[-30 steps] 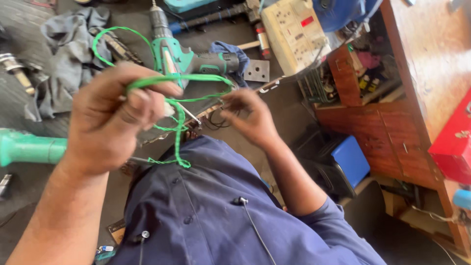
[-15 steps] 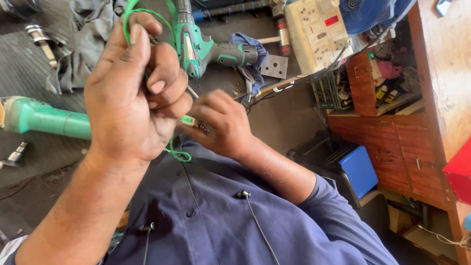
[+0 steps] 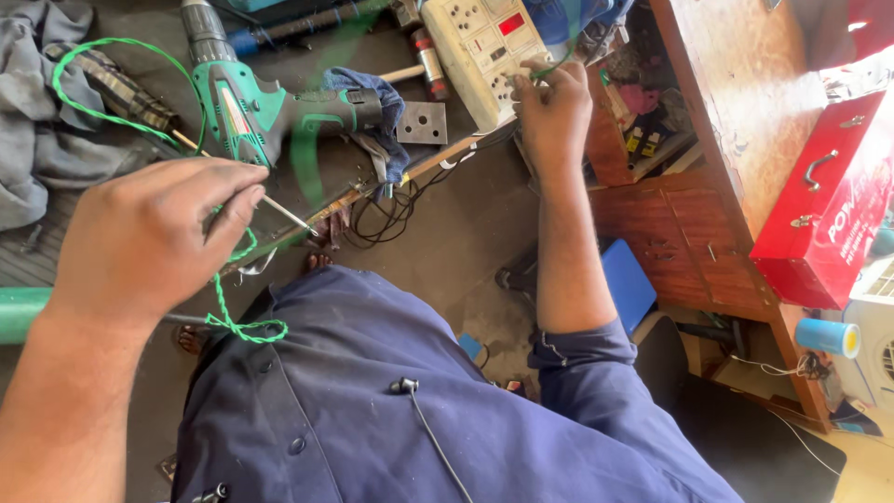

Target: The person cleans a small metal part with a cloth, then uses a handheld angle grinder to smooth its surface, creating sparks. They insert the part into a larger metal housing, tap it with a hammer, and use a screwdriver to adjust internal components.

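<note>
The left hand (image 3: 154, 242), raised near on the left with knuckles up, is clenched around a twisted green wire (image 3: 233, 307) that loops away far left. The right hand (image 3: 554, 107), arm stretched far, pinches the wire's other end at a cream plastic socket board (image 3: 475, 47).

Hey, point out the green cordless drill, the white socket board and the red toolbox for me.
Green cordless drill (image 3: 250, 104), head view, on the drill's body.
White socket board (image 3: 477, 48), head view, on its face among the sockets.
Red toolbox (image 3: 821, 200), head view, on the lid below the metal handle.
</note>
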The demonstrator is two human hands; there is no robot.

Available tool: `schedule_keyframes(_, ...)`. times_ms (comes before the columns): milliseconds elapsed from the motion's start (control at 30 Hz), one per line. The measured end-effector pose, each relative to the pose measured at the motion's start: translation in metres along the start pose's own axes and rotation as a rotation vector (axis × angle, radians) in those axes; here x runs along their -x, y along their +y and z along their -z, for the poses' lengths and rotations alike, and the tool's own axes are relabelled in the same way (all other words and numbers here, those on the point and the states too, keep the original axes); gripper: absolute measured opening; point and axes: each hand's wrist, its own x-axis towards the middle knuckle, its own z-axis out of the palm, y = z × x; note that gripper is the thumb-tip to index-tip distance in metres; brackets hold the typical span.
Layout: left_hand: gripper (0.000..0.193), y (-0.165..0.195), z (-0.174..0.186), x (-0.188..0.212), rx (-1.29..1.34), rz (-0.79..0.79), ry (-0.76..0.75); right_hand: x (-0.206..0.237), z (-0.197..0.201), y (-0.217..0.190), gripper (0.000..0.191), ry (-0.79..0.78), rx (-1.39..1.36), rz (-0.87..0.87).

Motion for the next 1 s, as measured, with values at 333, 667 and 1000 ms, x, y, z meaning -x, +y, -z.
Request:
schedule_keyframes(333, 0.009, -0.088, -0.029, 0.157, 0.095, 0.298, 0.124, -0.019, -0.001, 0.030, 0.025, -0.088, 0.251, -0.059)
schedule_keyframes(667, 0.009, -0.115, -0.040, 0.219, -0.046, 0.363, 0.138, -0.031, -0.009, 0.000, 0.025, -0.150, 0.356, -0.093)
schedule_keyframes(1000, 0.013, -0.105, -0.006, 0.177, -0.316, 0.355, 0.138, -0.012, -0.037, -0.001, 0.023, -0.085, 0.578, 0.309)
